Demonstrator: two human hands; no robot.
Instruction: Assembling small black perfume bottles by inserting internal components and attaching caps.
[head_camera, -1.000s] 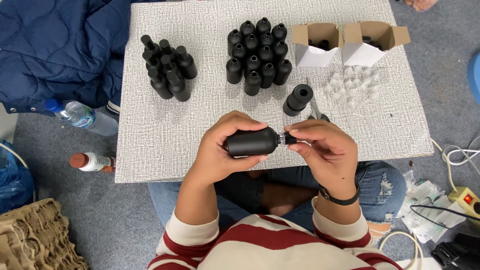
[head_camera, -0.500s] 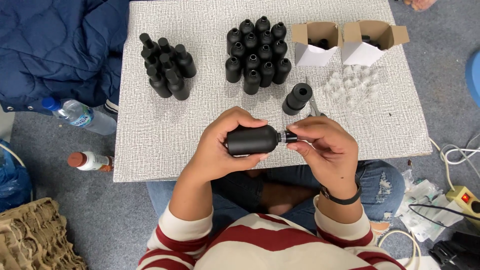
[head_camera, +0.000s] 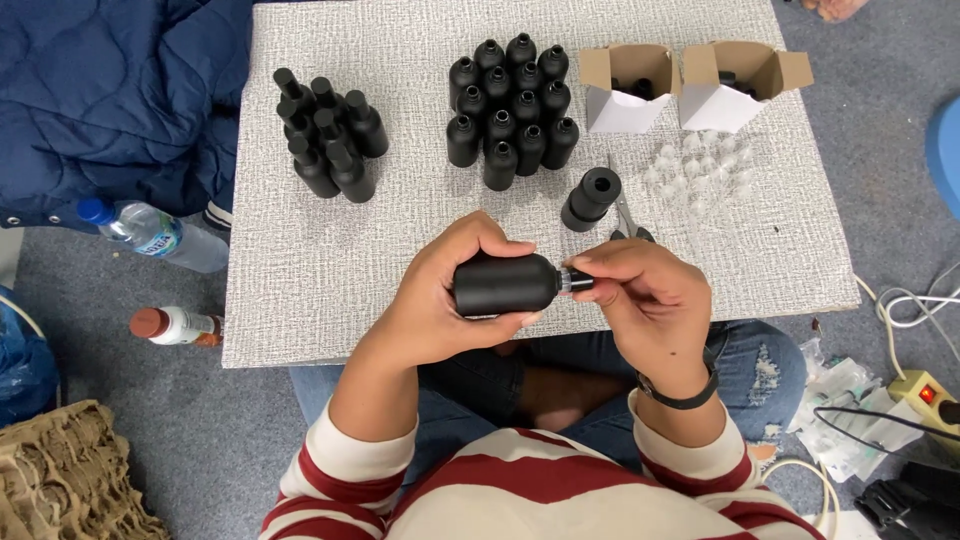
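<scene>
Left hand (head_camera: 440, 305) wraps a black bottle (head_camera: 503, 284) above the table's near edge (head_camera: 300, 352); right hand (head_camera: 645, 300) apparently pinches its neck.

One white textured board (head_camera: 330, 300). Two hands: left hand (head_camera: 440, 300) and right hand (head_camera: 650, 300), with one black bottle (head_camera: 503, 284) between them. Upper centre: cluster of uncapped black bottles (head_camera: 510, 110), 13 counted, count uncertain where they overlap. Upper left: group of capped black bottles (head_camera: 330, 135), about 8; several hide one another. Two open white cardboard boxes (head_camera: 630, 90) at upper right. Below them, small clear plastic pieces (head_camera: 700, 175), too faint to count. One black bottle on its side (head_camera: 592, 198) at centre right, one pair of scissors (head_camera: 625, 215) just beside it. Left edge, off the board: two plastic bottles (head_camera: 150, 230), one blue-capped, one red-capped.
</scene>
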